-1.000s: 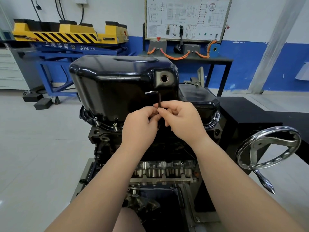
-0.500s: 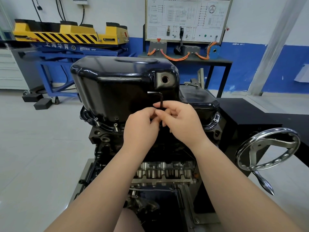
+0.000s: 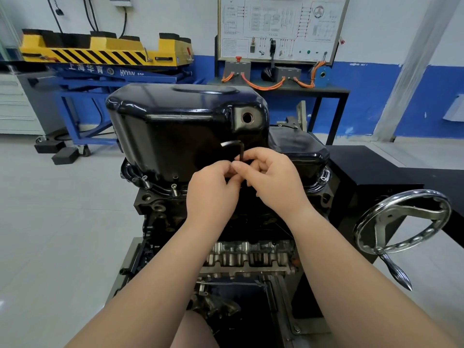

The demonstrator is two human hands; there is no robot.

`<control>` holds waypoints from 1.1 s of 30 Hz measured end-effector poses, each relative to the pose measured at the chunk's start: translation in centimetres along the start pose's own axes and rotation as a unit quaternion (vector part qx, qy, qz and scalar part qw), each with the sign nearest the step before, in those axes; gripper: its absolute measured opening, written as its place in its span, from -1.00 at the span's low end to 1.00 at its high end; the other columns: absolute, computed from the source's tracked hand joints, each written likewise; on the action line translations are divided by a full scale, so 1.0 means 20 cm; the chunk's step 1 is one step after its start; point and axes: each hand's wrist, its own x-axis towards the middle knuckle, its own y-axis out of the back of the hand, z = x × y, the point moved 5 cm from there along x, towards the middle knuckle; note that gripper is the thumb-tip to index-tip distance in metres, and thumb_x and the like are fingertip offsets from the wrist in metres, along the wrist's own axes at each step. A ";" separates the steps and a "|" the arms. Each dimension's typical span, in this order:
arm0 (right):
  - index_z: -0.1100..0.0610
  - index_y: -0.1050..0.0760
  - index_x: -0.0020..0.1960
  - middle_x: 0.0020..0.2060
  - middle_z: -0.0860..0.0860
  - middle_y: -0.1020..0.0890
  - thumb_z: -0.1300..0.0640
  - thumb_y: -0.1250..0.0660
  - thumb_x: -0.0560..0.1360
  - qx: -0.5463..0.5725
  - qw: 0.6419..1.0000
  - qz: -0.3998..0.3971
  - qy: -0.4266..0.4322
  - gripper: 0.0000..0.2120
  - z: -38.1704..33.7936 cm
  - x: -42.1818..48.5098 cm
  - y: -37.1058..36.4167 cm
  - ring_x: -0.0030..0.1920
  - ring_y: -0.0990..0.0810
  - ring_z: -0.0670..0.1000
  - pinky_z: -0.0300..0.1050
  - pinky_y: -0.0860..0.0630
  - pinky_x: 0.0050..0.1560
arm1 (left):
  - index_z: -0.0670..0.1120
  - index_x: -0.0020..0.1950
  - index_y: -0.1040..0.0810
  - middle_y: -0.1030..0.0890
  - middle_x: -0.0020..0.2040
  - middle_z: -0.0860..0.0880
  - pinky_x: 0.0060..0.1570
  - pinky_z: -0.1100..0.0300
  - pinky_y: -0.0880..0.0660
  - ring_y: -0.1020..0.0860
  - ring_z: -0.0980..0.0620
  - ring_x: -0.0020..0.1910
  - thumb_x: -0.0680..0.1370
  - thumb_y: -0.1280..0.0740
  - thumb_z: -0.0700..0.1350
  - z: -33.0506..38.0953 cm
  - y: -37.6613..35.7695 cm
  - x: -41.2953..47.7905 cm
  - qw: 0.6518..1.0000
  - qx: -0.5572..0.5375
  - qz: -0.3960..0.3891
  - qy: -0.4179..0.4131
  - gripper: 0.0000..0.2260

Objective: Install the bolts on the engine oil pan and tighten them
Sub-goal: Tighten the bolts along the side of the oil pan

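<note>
My left hand (image 3: 213,194) and right hand (image 3: 273,182) both pinch the thin, stiff hex key (image 3: 241,151) low on its stem, near the oil pan (image 3: 175,126); I think it could slip.

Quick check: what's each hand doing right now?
Left hand: closed, pinching the shaft of the black L-shaped metal hex key.
Right hand: closed, also pinching that shaft.

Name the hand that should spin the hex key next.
Right, probably. The right hand pinches the hex key on its upright shaft; the left hand sits curled lower, its hold hidden.
</note>
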 end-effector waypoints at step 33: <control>0.07 -0.58 -0.23 -0.50 0.05 -0.56 0.08 -0.45 0.42 -0.029 0.999 -0.012 0.005 -0.90 0.00 0.04 0.05 -0.49 -0.47 -0.19 -0.39 -0.41 -0.37 | -0.01 -0.23 -0.63 -0.61 -0.41 0.10 -0.32 0.42 -0.46 -0.57 0.25 -0.46 0.50 -0.35 -0.07 0.01 0.01 0.06 0.997 -0.016 -0.071 -0.018 -0.87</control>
